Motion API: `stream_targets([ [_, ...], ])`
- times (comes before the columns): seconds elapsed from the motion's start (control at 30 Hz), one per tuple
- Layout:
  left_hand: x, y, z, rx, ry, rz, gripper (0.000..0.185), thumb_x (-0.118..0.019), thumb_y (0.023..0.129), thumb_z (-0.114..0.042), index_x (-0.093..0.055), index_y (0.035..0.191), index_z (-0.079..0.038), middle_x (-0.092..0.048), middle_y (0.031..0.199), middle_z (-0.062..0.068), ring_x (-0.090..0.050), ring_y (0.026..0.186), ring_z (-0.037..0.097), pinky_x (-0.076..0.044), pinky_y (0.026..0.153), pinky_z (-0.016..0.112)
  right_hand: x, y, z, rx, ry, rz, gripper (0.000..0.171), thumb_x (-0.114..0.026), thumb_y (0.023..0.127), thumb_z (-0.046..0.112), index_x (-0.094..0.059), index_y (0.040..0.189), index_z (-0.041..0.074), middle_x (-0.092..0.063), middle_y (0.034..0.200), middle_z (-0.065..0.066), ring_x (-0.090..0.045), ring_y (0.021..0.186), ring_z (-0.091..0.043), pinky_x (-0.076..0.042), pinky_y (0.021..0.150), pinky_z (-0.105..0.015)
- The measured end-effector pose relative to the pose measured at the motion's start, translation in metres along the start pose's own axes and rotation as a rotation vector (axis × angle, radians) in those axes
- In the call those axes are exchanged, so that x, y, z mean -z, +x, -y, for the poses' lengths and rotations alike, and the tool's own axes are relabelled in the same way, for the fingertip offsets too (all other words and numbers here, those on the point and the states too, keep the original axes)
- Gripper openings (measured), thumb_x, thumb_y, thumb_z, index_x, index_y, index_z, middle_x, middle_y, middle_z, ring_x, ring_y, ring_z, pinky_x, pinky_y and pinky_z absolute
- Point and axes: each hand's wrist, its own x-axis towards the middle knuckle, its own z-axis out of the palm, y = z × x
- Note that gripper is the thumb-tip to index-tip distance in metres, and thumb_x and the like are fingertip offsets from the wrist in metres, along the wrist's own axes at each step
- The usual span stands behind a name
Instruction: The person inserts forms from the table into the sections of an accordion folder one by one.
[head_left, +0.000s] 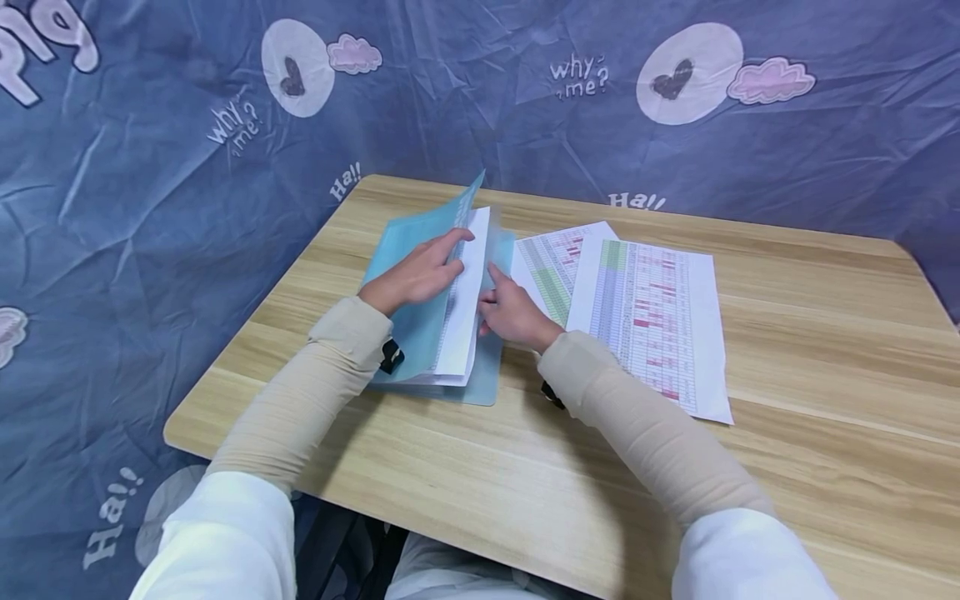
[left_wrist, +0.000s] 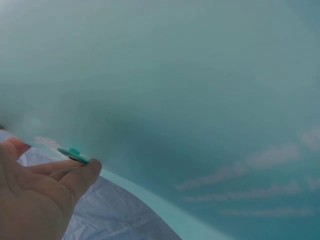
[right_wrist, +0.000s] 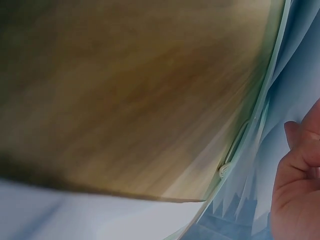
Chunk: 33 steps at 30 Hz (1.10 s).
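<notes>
A light blue folder [head_left: 420,333] lies on the table, its front cover lifted and white sheets [head_left: 463,321] between the covers. My left hand [head_left: 423,271] holds the cover near its free edge, thumb and index finger reaching over the sheets. In the left wrist view its fingers are at the cover's edge beside a green snap button [left_wrist: 74,152]. To the right, my right hand [head_left: 517,312] is at the folder's inner side, index finger extended toward a clear sleeve [head_left: 497,237]. The right wrist view shows fanned pages [right_wrist: 270,135] beside its loosely bent fingers; contact is hard to tell.
Two printed sheets with coloured tables overlap right of the folder: a front sheet [head_left: 652,325] and a rear sheet [head_left: 562,258]. They lie on a wooden table [head_left: 825,350]. A blue patterned cloth [head_left: 480,92] hangs behind and to the left.
</notes>
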Motion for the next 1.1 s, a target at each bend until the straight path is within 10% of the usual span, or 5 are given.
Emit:
stream_targets([
  [0.47,-0.001,0.001,-0.003,-0.006,-0.002,-0.004,0.048,-0.035,0.097,-0.022,-0.03,0.144,-0.021,-0.03,0.152,0.003,-0.032,0.135,0.023,-0.029,0.107,0.044,0.001,-0.001,0.004,0.038,-0.047,-0.008,0.08,-0.045,0.095,0.004,0.012,0.15,0.008,-0.068,0.1,-0.009,-0.065,0.064,-0.021,-0.051,0.068,-0.031],
  [1.1,-0.001,-0.002,0.0,-0.005,-0.004,-0.014,0.048,-0.035,0.096,-0.023,-0.031,0.143,-0.019,-0.031,0.151,0.004,-0.033,0.135,0.023,-0.028,0.109,0.045,0.022,-0.013,-0.004,-0.021,-0.094,-0.015,0.075,-0.05,0.096,0.014,-0.001,0.152,0.013,-0.062,0.122,-0.011,-0.067,0.075,-0.026,-0.052,0.075,-0.031],
])
